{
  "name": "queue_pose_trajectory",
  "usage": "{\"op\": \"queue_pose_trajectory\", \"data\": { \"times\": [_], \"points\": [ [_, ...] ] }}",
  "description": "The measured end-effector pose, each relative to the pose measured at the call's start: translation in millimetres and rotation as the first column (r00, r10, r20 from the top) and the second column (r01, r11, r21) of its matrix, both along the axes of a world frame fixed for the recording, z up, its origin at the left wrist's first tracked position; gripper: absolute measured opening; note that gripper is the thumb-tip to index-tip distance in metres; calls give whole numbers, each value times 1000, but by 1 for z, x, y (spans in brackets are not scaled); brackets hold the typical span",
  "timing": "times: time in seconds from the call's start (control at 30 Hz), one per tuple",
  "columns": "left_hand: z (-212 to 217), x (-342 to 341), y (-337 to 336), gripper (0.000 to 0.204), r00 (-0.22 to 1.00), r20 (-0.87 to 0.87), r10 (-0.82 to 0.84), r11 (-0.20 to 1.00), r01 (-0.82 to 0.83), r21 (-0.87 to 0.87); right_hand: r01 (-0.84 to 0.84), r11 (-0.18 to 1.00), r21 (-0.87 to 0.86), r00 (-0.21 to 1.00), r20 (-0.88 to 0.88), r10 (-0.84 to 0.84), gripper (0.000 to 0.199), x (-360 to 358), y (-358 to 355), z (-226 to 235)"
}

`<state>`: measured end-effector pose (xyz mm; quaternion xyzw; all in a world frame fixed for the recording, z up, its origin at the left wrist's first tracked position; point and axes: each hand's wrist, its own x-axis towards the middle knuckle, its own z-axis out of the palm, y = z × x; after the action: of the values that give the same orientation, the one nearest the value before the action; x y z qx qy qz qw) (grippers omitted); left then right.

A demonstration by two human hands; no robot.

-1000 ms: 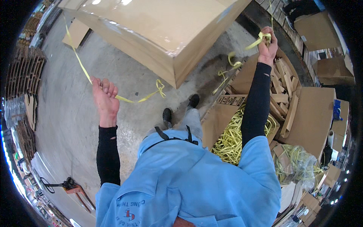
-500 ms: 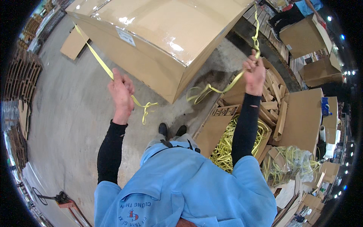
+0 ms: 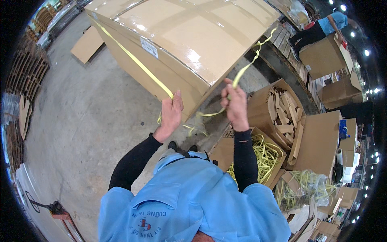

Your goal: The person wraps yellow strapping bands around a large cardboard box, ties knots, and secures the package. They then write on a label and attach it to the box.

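A large brown carton [image 3: 173,26], its top crossed by shiny clear tape, stands in front of me. Yellow strapping [image 3: 142,65] slants down the carton's near left side into my left hand [image 3: 171,115], which is closed round it by the carton's near face. Another length of yellow strapping [image 3: 243,70] runs from beyond the right edge into my right hand [image 3: 235,105], whose fingers are closed on it beside the near corner. Loose strap ends dangle below both hands; the one near the right hand is blurred.
To my right, an open carton holds tangled yellow strapping [image 3: 264,155], and another holds cardboard strips [image 3: 287,115]. A flat cardboard piece [image 3: 86,45] lies on the floor at left. Stacked pallets [image 3: 26,76] line the left, with a pallet jack [image 3: 60,213] lower down. A co-worker [image 3: 328,26] bends over cartons at far right.
Both hands have come inward toward the carton's near corner, the left one moving right and the right one moving left and down. The strapping stays in both.
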<state>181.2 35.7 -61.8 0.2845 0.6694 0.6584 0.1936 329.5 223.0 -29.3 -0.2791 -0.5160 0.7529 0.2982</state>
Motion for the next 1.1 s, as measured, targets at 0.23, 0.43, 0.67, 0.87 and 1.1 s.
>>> {"op": "queue_pose_trajectory", "data": {
  "times": [0.23, 0.43, 0.67, 0.87, 1.1],
  "points": [
    [-10, 107, -2, 28, 898, 37, -438, 866, 433, -249, 500, 866, 19, 864, -83, -497, 32, 74, 82, 59],
    [3, 97, 47, 29, 844, -256, -471, 857, 368, -361, 19, 848, 529, 906, 350, -239, 50, 22, -7, 7],
    [-19, 90, 56, 20, 649, -464, -602, 788, 388, -479, -415, 673, 612, 724, 670, -164, 77, -20, -14, 28],
    [-64, 97, 61, 21, 696, -427, -578, 812, 436, -388, -515, 493, 701, 607, 705, -368, 80, -38, -32, -5],
    [-113, 90, 36, 34, 777, -113, -619, 761, 558, -330, -315, 539, 781, 758, 549, -352, 49, -16, -36, -57]
  ]
}}
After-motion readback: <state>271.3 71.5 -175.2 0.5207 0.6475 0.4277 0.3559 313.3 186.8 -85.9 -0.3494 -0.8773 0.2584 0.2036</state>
